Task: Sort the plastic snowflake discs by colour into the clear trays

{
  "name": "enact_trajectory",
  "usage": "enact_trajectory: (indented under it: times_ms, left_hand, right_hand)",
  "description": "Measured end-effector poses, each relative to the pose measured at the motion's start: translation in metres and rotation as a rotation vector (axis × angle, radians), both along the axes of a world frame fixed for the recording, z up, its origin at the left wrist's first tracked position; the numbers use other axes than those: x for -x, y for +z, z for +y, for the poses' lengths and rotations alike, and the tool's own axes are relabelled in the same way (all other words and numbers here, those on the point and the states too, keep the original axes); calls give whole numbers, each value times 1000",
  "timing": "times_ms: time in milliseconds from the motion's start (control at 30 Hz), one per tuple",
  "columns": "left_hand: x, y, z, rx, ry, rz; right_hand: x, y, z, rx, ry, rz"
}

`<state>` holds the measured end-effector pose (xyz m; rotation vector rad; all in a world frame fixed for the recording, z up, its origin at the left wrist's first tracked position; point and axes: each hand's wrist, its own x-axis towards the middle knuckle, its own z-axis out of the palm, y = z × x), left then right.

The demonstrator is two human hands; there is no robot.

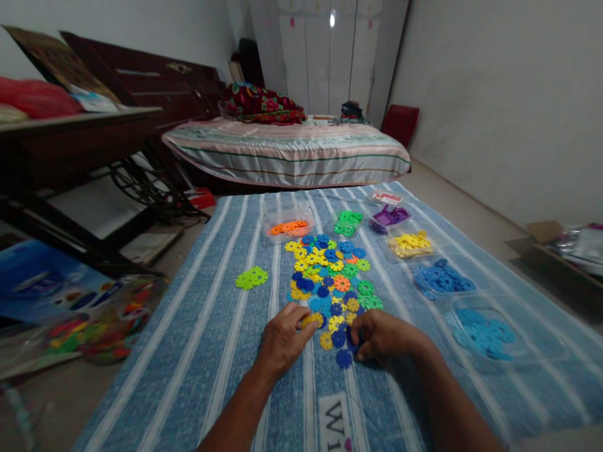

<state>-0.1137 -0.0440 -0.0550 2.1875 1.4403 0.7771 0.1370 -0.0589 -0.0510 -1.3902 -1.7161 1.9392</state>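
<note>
A mixed pile of flat, notched plastic discs (342, 283) in yellow, blue, green and orange lies spread on the striped cloth. At its near left edge, my left hand (284, 336) is closed with a yellow disc (313, 320) between thumb and fingers. My right hand (384, 336) bends over the near right edge, its fingers curled together at a dark blue disc (351, 339), partly hidden by them. Between the hands lie loose yellow and dark blue discs (343, 358). A small group of lime green discs (251, 277) rests apart on the left.
Clear plastic boxes hold sorted discs: orange (289, 227), green (348, 222), purple (389, 216), yellow (411, 243), blue (443, 277) and light blue (483, 333). A bed (292, 150) stands beyond. On the left is a sewing-machine table (85, 119), with an open carton (541, 248) at right.
</note>
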Motion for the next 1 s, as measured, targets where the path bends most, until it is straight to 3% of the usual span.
enact_trajectory:
  times_ms: [167,400,500,633,733,833,1000]
  left_hand:
    - [0,0,0,-2,6,7]
    - [0,2,-1,-13,3,-17]
    - [0,2,-1,-7,3,-20]
    - [1,0,-1,3,4,-20]
    - [1,-1,0,3,5,-8]
    - [0,0,1,2,1,-6]
    - [0,0,1,-3,4,-15]
  right_hand:
    - [0,1,2,-97,-18,-64]
    - [-5,-4,3,-73,-74,3]
    - [-8,1,6,-169,-267,87]
    - [-15,4,14,-409,-732,55]
    - [-23,-3,21,-495,-968,-1]
    - [-28,-13,25,-488,-1045,4]
    - [-30,-21,29,-471,-1046,20]
